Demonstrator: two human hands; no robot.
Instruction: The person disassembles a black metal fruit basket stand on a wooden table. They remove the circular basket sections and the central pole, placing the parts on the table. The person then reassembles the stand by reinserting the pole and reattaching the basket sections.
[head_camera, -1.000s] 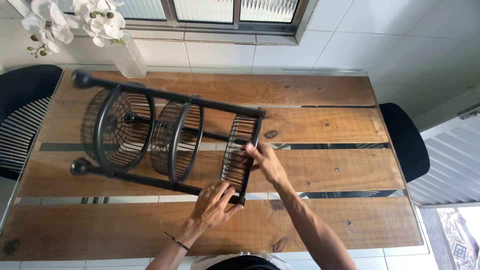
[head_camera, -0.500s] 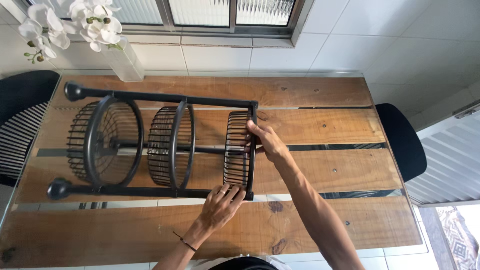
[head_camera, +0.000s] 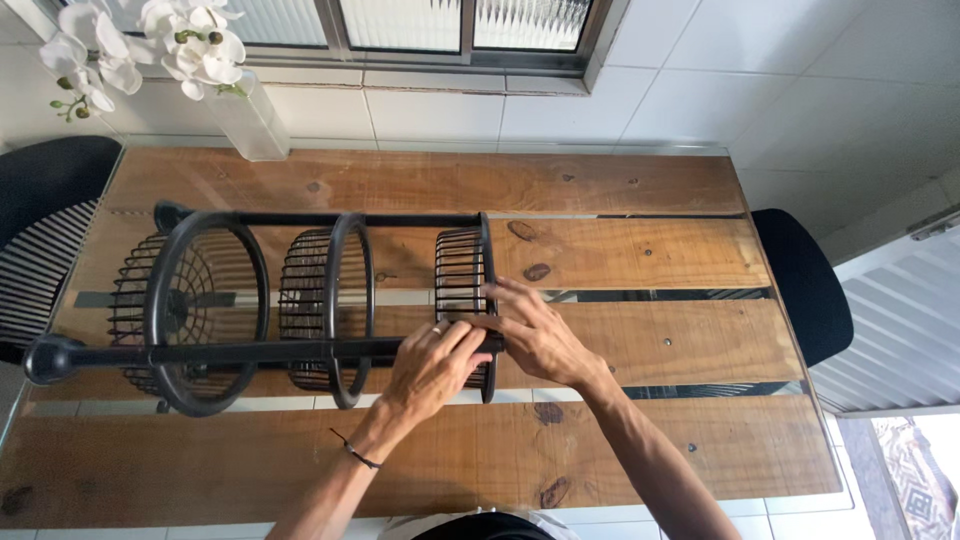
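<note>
Left fingers: curled over the near black pole (head_camera: 250, 350) of the rack, close to its right end, so your left hand (head_camera: 432, 368) is closed around that pole.
Right fingers: spread and pressed flat against the rightmost wire basket (head_camera: 462, 300); your right hand (head_camera: 540, 335) is open on it and grips nothing you can see.
Hands: touching each other, left fingertips overlapping the right thumb area at the pole's right end.
Wrist: thin dark cord bracelet (head_camera: 352, 452) on your left forearm.
Rack: black three-tier basket rack (head_camera: 270, 305) lying on its side across the table, long axis running left to right, near pole raised toward the camera.
Baskets: three round wire baskets in a row, largest ring (head_camera: 205, 310) at left, middle basket (head_camera: 325, 305) between, rightmost under your hands.
Feet: ball caps on the pole ends at far left, the near one (head_camera: 48, 358) hanging over the table's left edge.
Table: glass-topped wooden plank table (head_camera: 620, 260), rack on its left and middle part.
Around: white orchids in a clear vase (head_camera: 245, 115) at the back left, well apart from the hands; black chair (head_camera: 805, 285) at right, another black chair (head_camera: 40, 215) at left.
</note>
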